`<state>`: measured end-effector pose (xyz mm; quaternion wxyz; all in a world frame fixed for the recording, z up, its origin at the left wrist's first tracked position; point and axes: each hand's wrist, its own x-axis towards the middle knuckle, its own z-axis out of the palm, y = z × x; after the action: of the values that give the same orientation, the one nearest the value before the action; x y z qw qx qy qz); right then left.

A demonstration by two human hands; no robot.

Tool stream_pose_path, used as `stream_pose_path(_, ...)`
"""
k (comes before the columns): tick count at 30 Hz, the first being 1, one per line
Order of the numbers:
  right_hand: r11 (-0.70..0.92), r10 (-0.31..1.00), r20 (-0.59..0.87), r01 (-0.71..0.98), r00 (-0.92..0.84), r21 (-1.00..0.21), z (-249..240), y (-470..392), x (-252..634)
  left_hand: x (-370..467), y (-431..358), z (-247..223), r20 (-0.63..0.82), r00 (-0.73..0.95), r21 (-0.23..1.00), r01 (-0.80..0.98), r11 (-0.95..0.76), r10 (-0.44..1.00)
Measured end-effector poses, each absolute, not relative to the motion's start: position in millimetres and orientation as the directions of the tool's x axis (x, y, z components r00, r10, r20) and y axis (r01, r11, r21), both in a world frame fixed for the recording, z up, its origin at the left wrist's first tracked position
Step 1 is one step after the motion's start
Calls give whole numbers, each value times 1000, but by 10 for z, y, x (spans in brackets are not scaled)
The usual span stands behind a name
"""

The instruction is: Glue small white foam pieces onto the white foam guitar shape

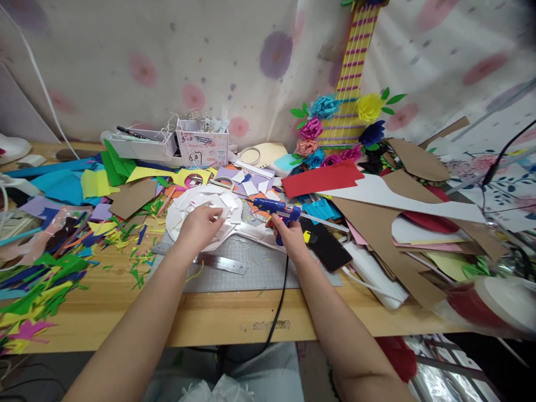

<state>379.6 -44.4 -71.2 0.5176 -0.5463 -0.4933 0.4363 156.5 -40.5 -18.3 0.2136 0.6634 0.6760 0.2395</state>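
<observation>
My left hand (201, 226) is over a round white paper piece (182, 209) covered with small white scraps. Its fingers are pinched together near a small white scrap, and what lies between the fingertips is too small to make out. My right hand (288, 237) is wrapped round a blue glue gun (274, 207), whose nozzle points left toward the white piece. A glue stick sticks out of the gun's back end, and its black cord hangs down over the table edge. Below the white piece, a metal ruler (221, 263) lies on a grey cutting mat (251, 282).
A black phone (329, 248) lies right of my right hand. Coloured paper scraps (50, 285) cover the left side. Brown cardboard (377, 234) and red paper (320, 177) are piled right. Behind stand a white box (203, 148) and a yellow flower-decorated guitar shape (352, 72).
</observation>
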Motion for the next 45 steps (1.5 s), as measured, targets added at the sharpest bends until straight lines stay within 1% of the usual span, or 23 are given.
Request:
stream_pose_path(2,20,991,30,77,132,-997,-715,-441,3799,1622,-363,-165,36,66,404,912,-75,997)
stream_pose_path(4,23,991,33,81,131,-996,-711,-443,3796,1664,-332,-176,15,105,277,955,-105,994)
stream_pose_path(7,25,989,39,98,139,-995,-704,-446,3791,1692,-291,-221,-17,121,178,977,-116,993)
stream_pose_path(10,19,989,34,104,144,-994,-695,-450,3787,1694,-264,-258,-28,128,138,983,-123,991)
stream_pose_path(16,10,989,26,107,148,-994,-698,-452,3783,1680,-265,-289,2,134,168,977,-133,991)
stream_pose_path(24,11,988,32,133,154,-991,-745,-439,3792,1656,-247,-362,41,144,256,955,-150,989)
stream_pose_path(28,23,986,41,116,162,-993,-723,-441,3788,1649,-247,-384,16,152,244,958,-151,988)
stream_pose_path(35,30,980,36,34,196,-999,-698,-433,3816,1628,-295,-438,55,114,231,965,-124,992)
stream_pose_path(40,99,952,91,-12,291,-995,-633,-398,3913,1607,-313,-410,90,78,295,950,-101,993)
stream_pose_path(45,104,886,74,-40,458,-994,-568,-352,4023,1728,-266,-255,190,88,428,889,-163,978)
